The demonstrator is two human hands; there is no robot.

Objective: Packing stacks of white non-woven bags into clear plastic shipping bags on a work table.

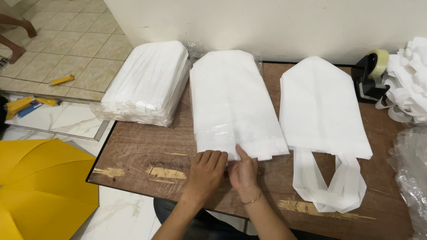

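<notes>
A stack of flat white bags (233, 104) lies in the middle of the brown wooden table (138, 151). Both hands meet at its near edge. My left hand (207, 171) rests knuckles-up with its fingers curled under the stack's bottom edge. My right hand (243, 171) is beside it, thumb pressed on top of the edge, pinching the bottom layers. To the right lies a second pile of white bags (322, 106) with long handles (331, 186) trailing toward me.
A plastic-wrapped bundle of white bags (149, 82) overhangs the table's far left corner. A black tape dispenser (370, 73) stands at the back right beside loose white handles (409, 80). Crumpled clear plastic (411, 173) sits at the right edge. A yellow umbrella (40, 186) lies on the floor.
</notes>
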